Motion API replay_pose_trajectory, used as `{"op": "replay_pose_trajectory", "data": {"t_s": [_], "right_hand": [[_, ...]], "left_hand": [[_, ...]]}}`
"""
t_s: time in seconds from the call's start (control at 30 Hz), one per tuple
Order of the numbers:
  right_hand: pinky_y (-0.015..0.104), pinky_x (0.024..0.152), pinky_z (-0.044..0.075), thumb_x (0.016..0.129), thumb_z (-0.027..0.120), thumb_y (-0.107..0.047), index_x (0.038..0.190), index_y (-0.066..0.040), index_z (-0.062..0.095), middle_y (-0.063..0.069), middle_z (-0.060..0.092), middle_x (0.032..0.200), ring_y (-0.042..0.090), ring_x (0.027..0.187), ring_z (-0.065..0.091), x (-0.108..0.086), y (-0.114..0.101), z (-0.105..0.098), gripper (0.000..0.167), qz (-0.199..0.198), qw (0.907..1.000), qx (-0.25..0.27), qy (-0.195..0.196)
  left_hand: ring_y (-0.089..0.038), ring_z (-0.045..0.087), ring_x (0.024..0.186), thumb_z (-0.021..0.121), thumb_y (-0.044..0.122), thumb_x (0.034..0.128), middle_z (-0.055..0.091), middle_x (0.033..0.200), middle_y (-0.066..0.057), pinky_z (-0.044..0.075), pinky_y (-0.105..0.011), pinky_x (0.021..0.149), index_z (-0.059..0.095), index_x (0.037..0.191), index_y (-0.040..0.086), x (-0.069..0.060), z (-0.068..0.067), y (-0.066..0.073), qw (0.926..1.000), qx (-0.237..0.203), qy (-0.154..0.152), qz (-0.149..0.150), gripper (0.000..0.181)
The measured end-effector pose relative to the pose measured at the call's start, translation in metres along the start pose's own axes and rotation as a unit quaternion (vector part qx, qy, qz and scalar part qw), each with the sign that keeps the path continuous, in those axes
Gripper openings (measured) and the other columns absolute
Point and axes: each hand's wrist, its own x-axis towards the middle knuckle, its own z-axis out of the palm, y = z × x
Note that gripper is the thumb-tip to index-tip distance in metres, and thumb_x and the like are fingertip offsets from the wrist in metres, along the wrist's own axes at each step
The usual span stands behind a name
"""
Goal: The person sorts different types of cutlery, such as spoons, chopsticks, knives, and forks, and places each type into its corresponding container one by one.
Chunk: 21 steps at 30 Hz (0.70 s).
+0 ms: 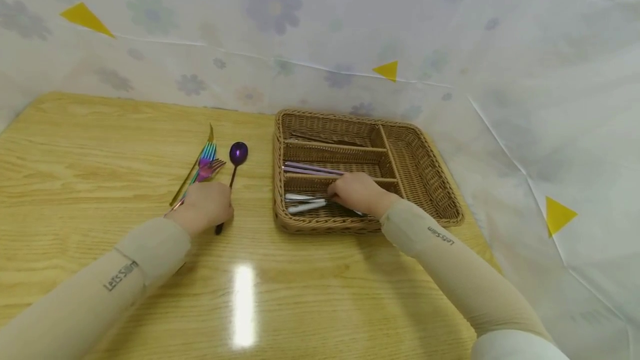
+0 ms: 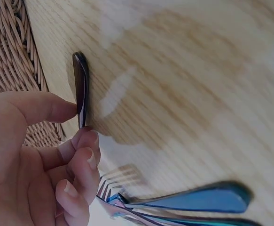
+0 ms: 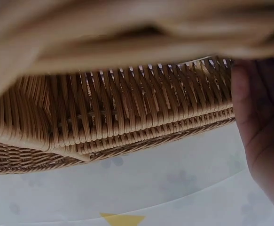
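My left hand [image 1: 207, 204] pinches the dark handle of a purple spoon [image 1: 239, 153] between thumb and fingers. In the left wrist view the spoon's handle end [image 2: 82, 82] sticks out past the thumb. Just left of that hand lie shiny multicoloured forks [image 1: 207, 151] and a gold-coloured utensil [image 1: 190, 182], partly covered by it. My right hand [image 1: 361, 190] reaches into the front compartment of a wicker basket [image 1: 278, 182], beside white-handled cutlery [image 1: 305, 206]. Its fingertips are hidden, so I cannot tell whether they grip anything.
Purple chopstick-like sticks [image 1: 312, 169] lie in the basket's middle compartment and dark thin utensils [image 1: 320, 139] in the back one. Dividers [image 1: 391, 154] separate the compartments. A flowered sheet [image 1: 320, 26] with yellow triangles hangs behind and right of the wooden table [image 1: 295, 293].
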Motion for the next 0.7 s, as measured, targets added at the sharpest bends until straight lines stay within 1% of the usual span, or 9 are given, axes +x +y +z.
{"op": "replay_pose_trajectory", "data": {"t_s": [0.23,0.4,0.5,0.53,0.6,0.63,0.7], "right_hand": [[0.031,0.079,0.054,0.092,0.056,-0.01,0.108,-0.01,0.07,0.005,0.07,0.105,0.018,0.091,0.067,0.0021,0.0002,0.0029,0.021,0.01,0.9995,-0.001,-0.029],[0.032,0.08,0.054,0.092,0.057,-0.011,0.108,-0.011,0.07,0.005,0.07,0.106,0.018,0.092,0.067,0.0017,-0.0007,0.0005,0.02,0.019,0.9994,-0.003,-0.03],[0.032,0.079,0.054,0.092,0.058,-0.013,0.107,-0.012,0.07,0.004,0.07,0.104,0.018,0.091,0.067,0.0011,-0.0019,-0.0023,0.019,0.022,0.9993,-0.007,-0.028],[0.032,0.078,0.054,0.092,0.057,-0.014,0.106,-0.012,0.07,0.004,0.071,0.103,0.017,0.09,0.067,0.0008,-0.0021,-0.0031,0.019,0.021,0.9994,-0.009,-0.025],[0.032,0.077,0.055,0.093,0.056,-0.015,0.105,-0.012,0.07,0.004,0.071,0.1,0.017,0.088,0.067,0.0004,-0.0026,-0.0045,0.019,0.019,0.9996,-0.009,-0.021],[0.032,0.077,0.055,0.093,0.056,-0.015,0.104,-0.012,0.071,0.004,0.071,0.099,0.016,0.086,0.067,0.0,-0.0027,-0.005,0.018,0.017,0.9996,-0.011,-0.018],[0.032,0.076,0.055,0.093,0.056,-0.015,0.103,-0.012,0.071,0.004,0.071,0.098,0.016,0.085,0.067,-0.0002,-0.0025,-0.0056,0.018,0.015,0.9997,-0.012,-0.012]], "left_hand": [[-0.024,0.062,0.068,0.059,0.022,0.083,0.066,0.078,-0.011,0.051,-0.046,0.059,0.062,0.069,0.005,0.0011,0.0,0.0036,0.9996,0.025,-0.013,-0.002,0.022],[-0.022,0.059,0.065,0.053,0.021,0.0832,0.065,0.079,-0.012,0.049,-0.043,0.057,0.062,0.069,0.004,0.0035,0.0053,0.0035,0.9992,0.031,-0.016,-0.02,0.024],[-0.021,0.057,0.064,0.049,0.021,0.0858,0.064,0.082,-0.011,0.048,-0.041,0.056,0.063,0.071,0.002,0.0038,0.0066,0.0037,0.9991,0.024,-0.017,-0.029,0.027],[-0.02,0.056,0.063,0.048,0.021,0.0871,0.062,0.082,-0.011,0.049,-0.041,0.055,0.062,0.073,0.001,0.0034,0.0067,0.0039,0.9991,0.026,-0.019,-0.026,0.028],[-0.021,0.056,0.062,0.045,0.02,0.0898,0.058,0.083,-0.012,0.049,-0.041,0.054,0.061,0.079,-0.002,0.0017,0.0069,0.004,0.9996,0.011,-0.008,-0.026,0.03],[-0.022,0.055,0.062,0.046,0.018,0.0901,0.055,0.084,-0.012,0.049,-0.042,0.053,0.06,0.08,-0.003,-0.0005,0.0051,0.0045,0.9998,0.014,-0.006,-0.016,0.026],[-0.022,0.054,0.059,0.047,0.014,0.0895,0.049,0.083,-0.012,0.049,-0.044,0.05,0.058,0.081,-0.003,-0.0037,0.0056,0.0044,0.9996,0.025,0.014,0.004,0.021]]}}
